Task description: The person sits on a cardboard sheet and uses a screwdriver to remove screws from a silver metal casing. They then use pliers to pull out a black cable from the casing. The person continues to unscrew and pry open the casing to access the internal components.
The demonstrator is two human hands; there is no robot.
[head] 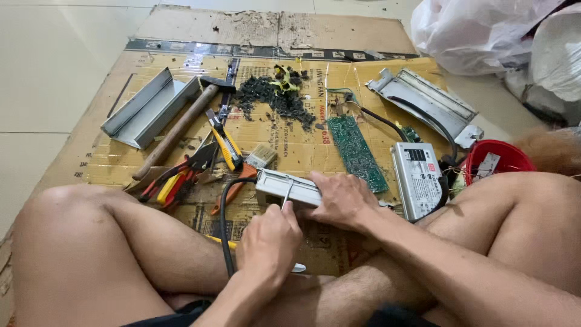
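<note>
Left hand [268, 242] grip clenched on a screwdriver [287, 204], tip against the grey casing [288, 188]. Right hand [341, 200] grasps the casing, which lies on cardboard [302, 151] beside the circuit board [357, 152].

A flattened brown cardboard sheet [290, 36] lies on the floor and carries everything. Near the person's crossed legs, the right hand [339, 200] rests on a long grey metal box [287, 186]; the left hand [269, 242] holds what seems a thin screwdriver [287, 197] against the box. Left of the box lie red-handled pliers [175, 178] and a wooden-handled hammer [181, 124]. Behind the box sits a green circuit board [357, 152]; right of the board, a silver rectangular power supply [417, 178]. A red plastic bowl [499, 158] stands farther right.
</note>
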